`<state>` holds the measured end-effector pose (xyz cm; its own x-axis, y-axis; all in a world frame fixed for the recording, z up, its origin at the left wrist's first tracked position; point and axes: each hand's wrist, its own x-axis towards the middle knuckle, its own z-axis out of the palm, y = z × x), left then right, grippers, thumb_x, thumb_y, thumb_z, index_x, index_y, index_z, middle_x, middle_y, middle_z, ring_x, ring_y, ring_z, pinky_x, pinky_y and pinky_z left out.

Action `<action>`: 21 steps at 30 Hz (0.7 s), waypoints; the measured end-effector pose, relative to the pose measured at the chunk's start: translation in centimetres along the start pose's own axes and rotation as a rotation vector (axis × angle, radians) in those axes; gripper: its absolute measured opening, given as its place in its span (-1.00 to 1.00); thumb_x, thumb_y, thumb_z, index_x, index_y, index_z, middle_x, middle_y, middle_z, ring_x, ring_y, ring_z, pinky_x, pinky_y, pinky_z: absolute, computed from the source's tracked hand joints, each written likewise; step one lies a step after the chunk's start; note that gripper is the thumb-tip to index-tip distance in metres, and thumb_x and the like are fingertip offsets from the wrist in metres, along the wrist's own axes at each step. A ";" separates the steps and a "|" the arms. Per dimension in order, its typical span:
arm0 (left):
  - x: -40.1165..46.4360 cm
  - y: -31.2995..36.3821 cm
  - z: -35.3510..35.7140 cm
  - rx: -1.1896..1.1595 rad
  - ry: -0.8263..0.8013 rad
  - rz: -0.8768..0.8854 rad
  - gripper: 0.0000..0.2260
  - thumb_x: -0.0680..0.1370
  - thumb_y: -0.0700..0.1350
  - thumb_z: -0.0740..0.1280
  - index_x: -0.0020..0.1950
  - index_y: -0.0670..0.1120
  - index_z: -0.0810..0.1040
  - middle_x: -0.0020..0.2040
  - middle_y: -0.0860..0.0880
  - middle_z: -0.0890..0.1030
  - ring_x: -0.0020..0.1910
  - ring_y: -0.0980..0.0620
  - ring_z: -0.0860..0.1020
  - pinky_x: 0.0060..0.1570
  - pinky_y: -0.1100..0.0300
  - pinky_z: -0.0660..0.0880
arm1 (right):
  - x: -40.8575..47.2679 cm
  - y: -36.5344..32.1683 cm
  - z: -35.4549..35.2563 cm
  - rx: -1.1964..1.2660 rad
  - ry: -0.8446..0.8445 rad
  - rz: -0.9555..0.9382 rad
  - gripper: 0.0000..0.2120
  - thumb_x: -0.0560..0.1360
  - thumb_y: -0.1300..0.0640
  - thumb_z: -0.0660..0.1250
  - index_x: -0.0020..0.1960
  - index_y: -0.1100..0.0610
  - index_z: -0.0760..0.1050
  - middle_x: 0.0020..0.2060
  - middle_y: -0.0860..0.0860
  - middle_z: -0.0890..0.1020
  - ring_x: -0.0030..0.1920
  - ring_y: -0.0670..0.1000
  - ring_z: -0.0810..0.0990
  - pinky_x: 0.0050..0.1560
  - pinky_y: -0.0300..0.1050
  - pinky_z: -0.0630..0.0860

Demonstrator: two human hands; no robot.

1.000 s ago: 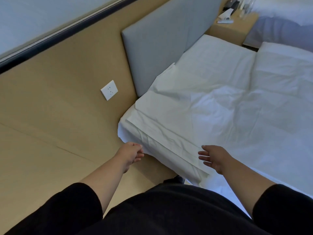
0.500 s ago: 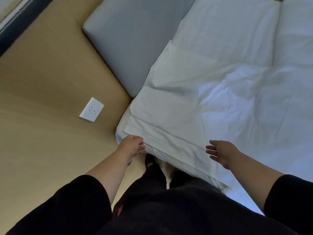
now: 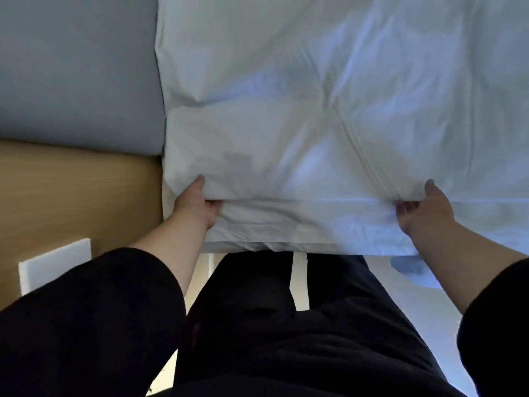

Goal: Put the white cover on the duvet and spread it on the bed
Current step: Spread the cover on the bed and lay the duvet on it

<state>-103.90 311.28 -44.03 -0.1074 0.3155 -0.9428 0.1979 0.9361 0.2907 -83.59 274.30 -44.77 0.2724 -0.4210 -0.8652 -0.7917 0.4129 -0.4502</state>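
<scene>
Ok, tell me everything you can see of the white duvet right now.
The white duvet looks like soft, creased cotton with a stitched seam running diagonally toward its near edge. It lies flat over the bed, its left side against the grey headboard. The near edge is folded into thick layers hanging over the bedside. The left hand grips that edge at the corner; the right hand grips it further along.

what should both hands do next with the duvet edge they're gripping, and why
Probably lift the edge and draw it back toward the body to pull the fabric taut. The left hand and right hand each grip the near edge of the white duvet, thumbs on top, and diagonal creases run across its top. The grey headboard lies at the left, so this looks like the bed's side edge.
</scene>
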 end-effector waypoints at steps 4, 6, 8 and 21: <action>-1.6 1.1 0.3 0.072 0.094 0.173 -0.82 0.49 -0.16 0.49 0.03 -0.03 0.55 0.04 -0.11 0.63 -0.05 -0.13 0.64 -0.20 -0.02 0.66 | -0.9 -3.7 -0.2 0.104 0.037 -0.051 -0.87 0.57 0.17 0.37 0.11 0.06 0.54 -0.22 -0.04 0.66 -0.44 -0.06 0.66 -0.40 -0.25 0.54; -3.3 2.1 0.2 0.109 0.078 0.283 -0.86 0.52 -0.16 0.45 -0.05 0.00 0.51 0.01 -0.07 0.62 -0.11 -0.07 0.63 -0.22 0.04 0.64 | -3.0 -6.2 -0.5 0.063 0.042 -0.090 -0.91 0.58 0.20 0.33 0.05 0.04 0.48 -0.26 -0.04 0.59 -0.50 -0.07 0.58 -0.43 -0.29 0.48; -5.3 3.7 0.1 0.168 0.053 0.388 -0.91 0.55 -0.13 0.41 -0.04 -0.01 0.51 -0.05 -0.06 0.62 -0.24 -0.03 0.60 -0.33 0.10 0.61 | -5.6 -8.5 -0.7 0.027 0.020 -0.154 -0.87 0.59 0.19 0.33 0.12 0.04 0.49 -0.23 -0.03 0.60 -0.45 -0.09 0.59 -0.43 -0.29 0.49; -15.8 13.5 4.5 0.304 -0.072 0.712 -0.83 0.59 -0.12 0.32 -0.19 -0.10 0.46 -0.37 -0.13 0.52 -0.59 0.03 0.47 -0.60 0.27 0.46 | -15.4 -19.4 0.5 -0.146 -0.066 -0.377 -0.81 0.59 0.12 0.37 0.18 0.10 0.49 -0.10 0.01 0.63 -0.28 -0.07 0.63 -0.41 -0.24 0.55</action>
<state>-95.15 318.26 -25.89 0.2073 0.8045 -0.5566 0.4549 0.4245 0.7829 -72.21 273.17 -22.80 0.5895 -0.4659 -0.6598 -0.6974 0.1185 -0.7068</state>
